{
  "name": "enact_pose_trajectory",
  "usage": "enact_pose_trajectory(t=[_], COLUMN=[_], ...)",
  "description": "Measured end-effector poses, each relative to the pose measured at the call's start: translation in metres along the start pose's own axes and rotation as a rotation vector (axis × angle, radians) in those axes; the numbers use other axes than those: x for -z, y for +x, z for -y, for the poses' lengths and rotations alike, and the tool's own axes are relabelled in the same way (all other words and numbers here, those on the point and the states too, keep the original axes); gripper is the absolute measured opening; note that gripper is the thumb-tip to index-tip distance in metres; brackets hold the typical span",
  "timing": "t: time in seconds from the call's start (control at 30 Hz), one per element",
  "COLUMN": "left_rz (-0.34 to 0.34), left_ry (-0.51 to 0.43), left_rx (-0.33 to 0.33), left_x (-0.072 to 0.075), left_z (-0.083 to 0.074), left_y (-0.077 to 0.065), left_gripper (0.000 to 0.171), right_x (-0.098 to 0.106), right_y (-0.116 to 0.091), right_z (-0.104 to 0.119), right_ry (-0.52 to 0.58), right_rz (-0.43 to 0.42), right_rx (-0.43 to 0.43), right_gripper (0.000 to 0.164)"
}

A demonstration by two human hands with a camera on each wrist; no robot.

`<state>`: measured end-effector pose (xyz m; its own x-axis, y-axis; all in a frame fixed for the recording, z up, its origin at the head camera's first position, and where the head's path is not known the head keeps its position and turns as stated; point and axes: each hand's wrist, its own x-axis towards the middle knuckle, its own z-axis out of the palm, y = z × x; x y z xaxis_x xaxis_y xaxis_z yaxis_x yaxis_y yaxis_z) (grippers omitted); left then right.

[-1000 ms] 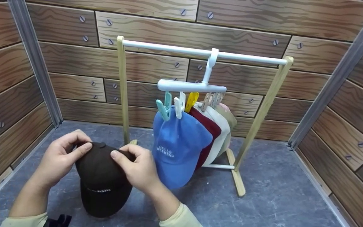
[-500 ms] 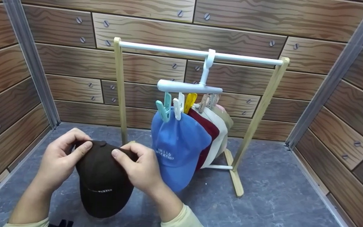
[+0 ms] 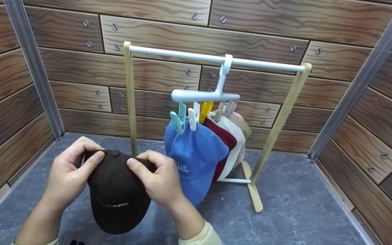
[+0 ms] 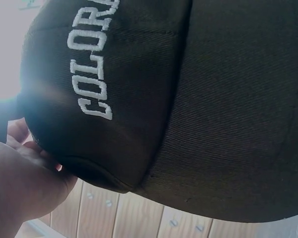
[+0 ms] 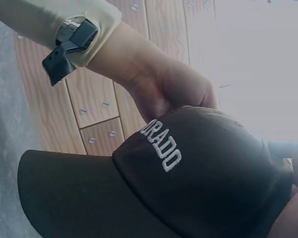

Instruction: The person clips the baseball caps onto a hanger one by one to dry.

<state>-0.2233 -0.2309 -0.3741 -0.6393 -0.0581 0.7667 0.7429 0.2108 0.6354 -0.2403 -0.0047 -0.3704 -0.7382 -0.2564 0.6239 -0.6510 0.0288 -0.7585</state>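
Observation:
Both hands hold a black baseball cap, brim down and crown up, in front of the rack in the head view. My left hand pinches the crown's left side between thumb and fingers. On the opposite side, my right hand grips it the same way, fingers partly hidden behind the cloth. White raised letters run across the cap's front in the left wrist view. Just right of my right hand hangs a blue cap, held by a teal clip and a white clip.
A wooden rack with a white top rod carries a white clip hanger. Behind the blue cap hang a dark red cap, a white cap and a beige one. Wood-patterned walls enclose the grey floor.
Both hands and the black cap have shifted slightly to the right, and my right hand now overlaps more of the blue cap. The grip looks the same.

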Motion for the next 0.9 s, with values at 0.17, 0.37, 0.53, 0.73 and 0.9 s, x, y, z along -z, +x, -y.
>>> enact_pose_trajectory(t=[0.17,0.37,0.53,0.73,0.9], left_rz=[-0.004,-0.011,-0.013,-0.001,-0.001], left_ry=[0.012,0.008,0.005,0.02,0.028], left_rx=[-0.021,-0.024,-0.01,-0.013,-0.04], left_x=[-0.006,-0.009,-0.012,-0.016,-0.021], left_z=[-0.004,-0.007,-0.014,-0.02,-0.022], left_y=[0.001,0.0,0.001,0.006,0.01], left_gripper=[0.009,0.004,0.004,0.004,0.004], right_x=[0.007,0.011,0.014,0.019,0.023], right_y=[0.0,-0.002,-0.003,-0.003,-0.003], right_z=[0.004,0.008,0.012,0.017,0.019], right_ry=[-0.009,-0.026,-0.025,-0.027,-0.035], right_rz=[-0.009,-0.003,0.002,-0.014,-0.021], right_rx=[0.015,0.003,-0.018,-0.013,-0.009], right_gripper=[0.016,0.015,0.016,0.017,0.019])
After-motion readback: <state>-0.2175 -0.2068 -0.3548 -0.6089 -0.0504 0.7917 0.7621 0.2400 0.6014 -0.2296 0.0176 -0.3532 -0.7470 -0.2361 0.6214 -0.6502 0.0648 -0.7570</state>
